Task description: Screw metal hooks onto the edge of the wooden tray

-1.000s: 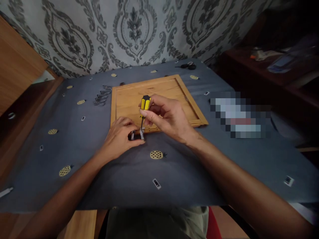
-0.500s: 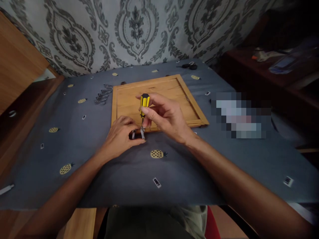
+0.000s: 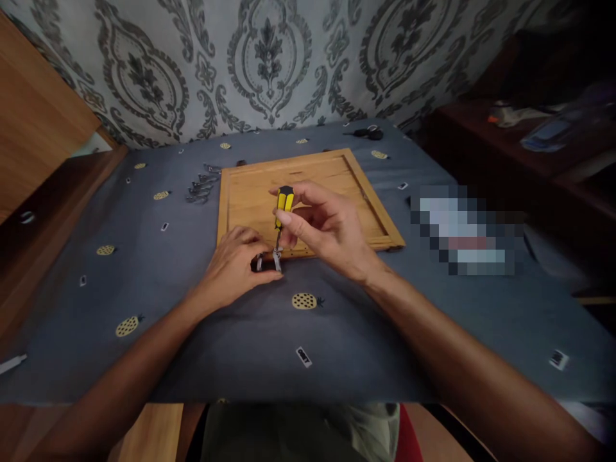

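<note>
A framed wooden panel (image 3: 255, 186) lies flat on the cloth-covered table. At its near edge, my left hand (image 3: 230, 266) pinches a small silvery metal hook (image 3: 277, 262) between thumb and fingers. My right hand (image 3: 337, 234) grips a yellow-and-black screwdriver (image 3: 285, 201) by its handle, thumb on one side and fingers on the other. The screwdriver stands nearly upright, its shaft pointing down and its tip at the top of the hook. Whether a screw sits under the tip is too small to tell. My left fingers hide part of the hook.
Several dark metal hooks (image 3: 202, 185) lie left of the panel. Black-handled scissors (image 3: 369, 133) rest at the back of the table. A blurred-out item (image 3: 462, 230) lies to the right, a white pen-like object (image 3: 13, 364) at the left edge. Patterned fabric (image 3: 269, 58) hangs behind.
The whole view has shifted slightly. The screwdriver handle leans a little more to the right, with my right hand still around it. My left hand keeps its pinch on the hook.
</note>
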Demonstrator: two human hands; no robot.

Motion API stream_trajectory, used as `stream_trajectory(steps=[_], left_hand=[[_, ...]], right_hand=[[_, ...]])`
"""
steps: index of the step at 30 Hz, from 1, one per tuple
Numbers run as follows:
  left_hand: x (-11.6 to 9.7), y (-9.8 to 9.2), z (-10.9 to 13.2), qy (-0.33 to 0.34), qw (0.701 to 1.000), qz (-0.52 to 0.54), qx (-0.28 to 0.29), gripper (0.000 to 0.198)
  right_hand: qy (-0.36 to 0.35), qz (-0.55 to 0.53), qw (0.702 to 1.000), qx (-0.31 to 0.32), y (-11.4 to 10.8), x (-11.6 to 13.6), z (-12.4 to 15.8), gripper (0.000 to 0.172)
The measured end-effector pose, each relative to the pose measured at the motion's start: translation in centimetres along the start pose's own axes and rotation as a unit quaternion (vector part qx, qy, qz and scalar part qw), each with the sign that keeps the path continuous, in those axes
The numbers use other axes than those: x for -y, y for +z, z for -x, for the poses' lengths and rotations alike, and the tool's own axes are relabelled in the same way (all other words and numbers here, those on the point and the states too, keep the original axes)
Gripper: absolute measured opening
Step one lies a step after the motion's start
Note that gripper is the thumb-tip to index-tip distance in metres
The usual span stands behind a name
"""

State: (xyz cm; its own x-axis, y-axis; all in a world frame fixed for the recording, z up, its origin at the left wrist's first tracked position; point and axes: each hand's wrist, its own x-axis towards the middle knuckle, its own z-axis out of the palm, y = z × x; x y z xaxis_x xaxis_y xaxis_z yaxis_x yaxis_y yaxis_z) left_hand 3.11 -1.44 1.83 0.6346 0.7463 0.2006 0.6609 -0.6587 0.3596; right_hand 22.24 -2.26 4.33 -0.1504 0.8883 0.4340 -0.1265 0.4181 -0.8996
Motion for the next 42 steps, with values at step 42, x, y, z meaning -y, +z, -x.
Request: stream_trajectory(steps=[42], left_hand=[[0.0,0.0,0.1,0.005,1.0,0.005,-0.005,0.025]], right_hand=[[-0.011,0.042,0.998,-0.042,-0.1,1.6,0.2,0.035]])
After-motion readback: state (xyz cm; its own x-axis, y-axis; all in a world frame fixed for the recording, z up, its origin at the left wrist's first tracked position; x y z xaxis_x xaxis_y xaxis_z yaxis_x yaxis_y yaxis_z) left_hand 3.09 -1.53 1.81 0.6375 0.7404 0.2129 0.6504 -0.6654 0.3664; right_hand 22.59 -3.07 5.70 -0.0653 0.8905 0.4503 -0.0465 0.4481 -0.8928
